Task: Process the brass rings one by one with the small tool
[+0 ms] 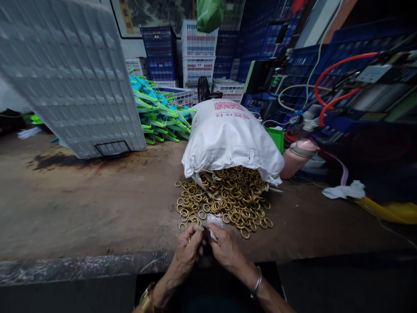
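Note:
My left hand [190,244] is closed just above the table's front edge, with a bit of a gold ring showing between its fingers. Close beside it, my right hand [225,247] grips a small pale-handled tool [213,235] with a dark tip pointing at the left hand. My fingers hide most of both things. Right beyond my hands, a heap of gold rings [236,204] spills from the mouth of a white woven sack [228,139] lying on its side.
The brown tabletop [97,208] spreads around me. At left stands a tall translucent ribbed plastic panel [81,78], with green and turquoise pieces [159,113] behind it. A pink bottle [298,158], white cloth [345,190] and machine with orange hoses [374,91] are at right. Stacked crates [198,52] stand behind.

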`<action>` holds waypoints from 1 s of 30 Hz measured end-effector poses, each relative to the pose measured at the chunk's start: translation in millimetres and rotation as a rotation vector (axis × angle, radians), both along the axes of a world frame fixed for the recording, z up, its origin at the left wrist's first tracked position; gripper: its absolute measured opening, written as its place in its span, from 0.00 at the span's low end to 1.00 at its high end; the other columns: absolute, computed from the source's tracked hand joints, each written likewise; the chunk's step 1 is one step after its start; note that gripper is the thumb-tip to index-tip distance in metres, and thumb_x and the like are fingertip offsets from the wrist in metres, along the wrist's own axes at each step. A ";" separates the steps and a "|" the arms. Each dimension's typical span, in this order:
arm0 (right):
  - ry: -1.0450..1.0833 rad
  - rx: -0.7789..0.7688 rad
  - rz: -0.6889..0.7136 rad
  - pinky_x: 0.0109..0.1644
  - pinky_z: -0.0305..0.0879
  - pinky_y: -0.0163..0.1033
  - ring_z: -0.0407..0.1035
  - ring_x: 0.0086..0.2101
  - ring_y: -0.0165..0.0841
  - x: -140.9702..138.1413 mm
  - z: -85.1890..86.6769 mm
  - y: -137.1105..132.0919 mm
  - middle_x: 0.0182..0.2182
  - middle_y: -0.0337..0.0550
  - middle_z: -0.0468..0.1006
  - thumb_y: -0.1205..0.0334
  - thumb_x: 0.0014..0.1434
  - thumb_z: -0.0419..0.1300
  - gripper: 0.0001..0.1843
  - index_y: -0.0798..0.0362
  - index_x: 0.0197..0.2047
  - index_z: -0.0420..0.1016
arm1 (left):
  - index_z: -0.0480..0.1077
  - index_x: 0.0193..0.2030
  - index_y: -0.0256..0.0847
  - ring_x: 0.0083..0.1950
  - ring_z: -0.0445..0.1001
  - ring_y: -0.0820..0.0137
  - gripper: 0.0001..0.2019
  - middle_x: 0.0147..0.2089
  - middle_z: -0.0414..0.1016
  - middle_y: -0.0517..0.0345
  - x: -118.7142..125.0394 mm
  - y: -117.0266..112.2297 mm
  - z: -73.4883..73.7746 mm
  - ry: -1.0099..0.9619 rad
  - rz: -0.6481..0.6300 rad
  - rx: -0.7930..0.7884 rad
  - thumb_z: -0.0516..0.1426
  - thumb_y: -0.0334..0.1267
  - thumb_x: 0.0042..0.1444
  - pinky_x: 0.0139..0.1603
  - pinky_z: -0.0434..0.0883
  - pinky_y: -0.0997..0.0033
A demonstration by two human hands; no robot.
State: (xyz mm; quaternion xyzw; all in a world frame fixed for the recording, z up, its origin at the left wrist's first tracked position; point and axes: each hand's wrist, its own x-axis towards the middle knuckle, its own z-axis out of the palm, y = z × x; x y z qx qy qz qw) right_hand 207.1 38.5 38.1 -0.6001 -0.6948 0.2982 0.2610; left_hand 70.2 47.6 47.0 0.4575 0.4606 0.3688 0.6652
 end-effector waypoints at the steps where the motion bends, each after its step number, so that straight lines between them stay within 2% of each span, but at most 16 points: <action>1: -0.033 0.001 0.027 0.29 0.52 0.31 0.61 0.25 0.28 -0.5 1.6 -1.6 0.23 0.38 0.70 0.73 0.48 0.46 0.10 0.52 0.29 0.65 | 0.60 0.25 0.40 0.16 0.53 0.81 0.16 0.18 0.59 0.67 -0.1 0.5 -0.3 0.001 0.002 0.021 0.52 0.52 0.51 0.17 0.51 0.81; 4: -0.126 0.003 0.052 0.30 0.51 0.31 0.63 0.26 0.29 -2.1 5.8 -3.5 0.24 0.39 0.71 0.76 0.44 0.46 0.13 0.52 0.30 0.65 | 0.58 0.24 0.40 0.17 0.54 0.80 0.17 0.17 0.58 0.68 -0.9 1.8 -4.5 0.002 -0.003 0.083 0.52 0.51 0.52 0.18 0.52 0.80; 9: -0.213 -0.010 0.066 0.31 0.51 0.32 0.65 0.28 0.30 -1.0 4.4 -1.3 0.27 0.40 0.74 0.76 0.44 0.46 0.17 0.52 0.36 0.67 | 0.59 0.25 0.39 0.20 0.57 0.80 0.16 0.22 0.60 0.65 -4.2 0.2 -10.6 0.032 0.018 0.161 0.51 0.49 0.54 0.20 0.55 0.80; 12: -0.272 -0.066 0.045 0.30 0.50 0.32 0.66 0.28 0.30 1.1 2.3 2.8 0.27 0.41 0.74 0.74 0.47 0.47 0.16 0.52 0.38 0.67 | 0.61 0.25 0.39 0.21 0.59 0.80 0.16 0.23 0.61 0.64 -6.5 -6.5 0.0 0.022 -0.024 0.149 0.52 0.49 0.55 0.21 0.57 0.80; 15: -0.345 -0.084 0.007 0.29 0.49 0.32 0.65 0.27 0.30 2.1 1.5 8.8 0.27 0.41 0.74 0.71 0.51 0.47 0.12 0.52 0.37 0.68 | 0.61 0.27 0.38 0.20 0.60 0.80 0.16 0.23 0.63 0.64 -7.4 -13.5 16.5 -0.058 -0.081 0.050 0.52 0.51 0.54 0.19 0.56 0.81; 18: -0.341 -0.040 -0.051 0.29 0.49 0.32 0.65 0.27 0.30 1.0 1.4 13.0 0.27 0.41 0.74 0.72 0.52 0.46 0.12 0.53 0.36 0.68 | 0.61 0.29 0.39 0.17 0.58 0.81 0.18 0.23 0.64 0.64 -7.9 -13.3 23.4 -0.099 -0.028 -0.085 0.53 0.55 0.50 0.16 0.53 0.82; 22: -0.246 0.041 -0.028 0.31 0.51 0.31 0.66 0.29 0.30 -3.7 4.6 10.7 0.28 0.41 0.74 0.75 0.49 0.46 0.15 0.52 0.36 0.68 | 0.61 0.29 0.39 0.17 0.57 0.82 0.19 0.23 0.64 0.65 -10.5 -6.5 14.0 -0.049 0.071 -0.139 0.55 0.56 0.48 0.15 0.52 0.83; 26: -0.196 0.030 0.074 0.31 0.51 0.30 0.66 0.28 0.30 -10.2 9.1 3.7 0.27 0.40 0.74 0.76 0.47 0.47 0.16 0.51 0.36 0.67 | 0.61 0.27 0.39 0.16 0.54 0.82 0.19 0.19 0.60 0.67 -12.6 -5.0 4.8 -0.008 0.072 -0.068 0.53 0.55 0.49 0.15 0.51 0.82; 30: -0.224 0.000 0.114 0.31 0.51 0.31 0.66 0.28 0.30 -13.4 9.6 0.5 0.28 0.40 0.74 0.75 0.46 0.47 0.15 0.52 0.36 0.66 | 0.60 0.27 0.40 0.18 0.54 0.81 0.17 0.19 0.59 0.68 -12.7 -5.6 -0.8 -0.022 0.062 0.001 0.54 0.53 0.50 0.18 0.52 0.81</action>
